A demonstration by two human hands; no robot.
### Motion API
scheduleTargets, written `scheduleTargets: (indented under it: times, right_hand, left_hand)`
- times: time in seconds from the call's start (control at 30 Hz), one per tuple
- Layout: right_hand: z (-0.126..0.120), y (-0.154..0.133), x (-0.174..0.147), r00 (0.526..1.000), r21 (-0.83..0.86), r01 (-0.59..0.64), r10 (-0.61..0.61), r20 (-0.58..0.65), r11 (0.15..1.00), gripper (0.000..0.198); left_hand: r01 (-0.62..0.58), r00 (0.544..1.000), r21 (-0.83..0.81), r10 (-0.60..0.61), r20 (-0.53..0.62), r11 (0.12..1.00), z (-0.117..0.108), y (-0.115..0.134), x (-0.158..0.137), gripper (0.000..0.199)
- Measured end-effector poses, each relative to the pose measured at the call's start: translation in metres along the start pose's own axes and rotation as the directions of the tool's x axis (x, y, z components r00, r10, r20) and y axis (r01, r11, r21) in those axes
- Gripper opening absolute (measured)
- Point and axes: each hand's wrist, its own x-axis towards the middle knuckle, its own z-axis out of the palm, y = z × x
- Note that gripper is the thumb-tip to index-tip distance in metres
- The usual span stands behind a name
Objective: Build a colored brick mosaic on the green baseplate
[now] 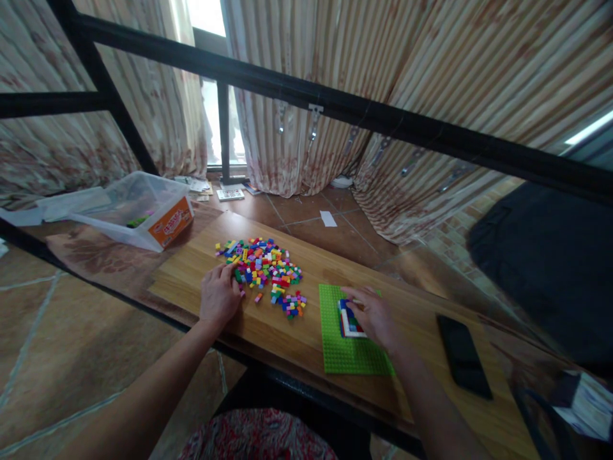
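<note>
My left hand (220, 294) rests at the near left edge of a pile of small coloured toy bricks (261, 259), its fingers apart and touching the outer bricks. A green studded baseplate (332, 354) lies on the wooden board to the right of the pile. On it stands a low square build of toy bricks (353, 329), with white, blue and red parts showing. My right hand (373, 313) is over the build's far right side, thumb and fingers pinched on a toy brick at its top; the fingers mostly hide that brick.
A black phone (463, 354) lies on the wooden board (412, 383) at the right. A clear plastic bin (138, 204) with an orange label stands at the far left. A black metal rail (335, 108) crosses above, before curtains (306, 38). Papers (328, 218) lie on the tiled floor.
</note>
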Motion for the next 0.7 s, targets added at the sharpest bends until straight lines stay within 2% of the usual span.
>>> scheduleTargets:
  times: [0.13,0.37,0.47,0.7]
  right_hand:
    - [-0.005,0.003,0.004,0.995,0.003,-0.037,0.037,0.093,0.999,0.036]
    - [-0.015,0.0,0.008,0.987,0.034,0.027,-0.032,0.159,0.999,0.032]
    - [-0.017,0.0,0.012,0.977,-0.018,0.037,-0.032,0.209,0.999,0.033]
    - [-0.02,0.003,0.024,0.935,-0.168,0.176,-0.111,0.337,0.97,0.039]
  left_hand:
    - [0.001,1.0,-0.006,-0.001,0.007,1.0,-0.001,0.001,0.0,0.04]
    - [0.01,1.0,-0.002,-0.01,0.004,1.0,-0.001,0.001,0.0,0.04]
    - [-0.003,1.0,0.001,0.003,0.001,1.0,-0.001,0.0,0.0,0.041]
    - [-0.004,1.0,0.009,0.004,0.002,1.0,-0.002,0.0,0.0,0.041]
